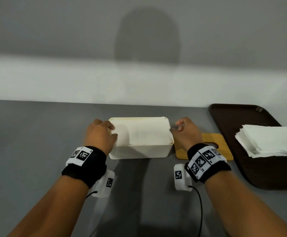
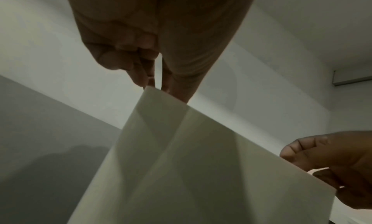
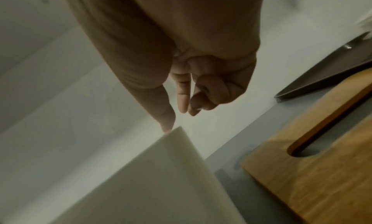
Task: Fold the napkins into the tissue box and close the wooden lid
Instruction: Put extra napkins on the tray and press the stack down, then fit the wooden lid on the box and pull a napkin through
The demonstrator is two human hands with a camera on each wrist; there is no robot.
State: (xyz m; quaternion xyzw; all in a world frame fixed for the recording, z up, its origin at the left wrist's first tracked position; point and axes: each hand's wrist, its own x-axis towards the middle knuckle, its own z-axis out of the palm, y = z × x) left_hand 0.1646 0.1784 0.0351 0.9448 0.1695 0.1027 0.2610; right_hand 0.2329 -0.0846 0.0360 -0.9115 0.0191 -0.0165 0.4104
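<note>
The white tissue box (image 1: 139, 152) stands mid-table, filled to the rim with white napkins (image 1: 142, 132). My left hand (image 1: 112, 131) is at its left end, with thumb and forefinger tips resting on the napkins at the rim (image 2: 155, 85) and the other fingers curled. My right hand (image 1: 176, 128) is at the right end. Only its thumb tip (image 3: 167, 128) touches the box corner, and its fingers are loosely curled with nothing in them. The wooden lid (image 1: 213, 141) lies flat on the table under my right wrist, slot up (image 3: 302, 179).
A dark brown tray (image 1: 228, 120) sits at the right with a stack of unfolded white napkins (image 1: 267, 141) on it. A white wall runs along the table's far edge. Grey table top (image 1: 36, 134) lies to the left and in front.
</note>
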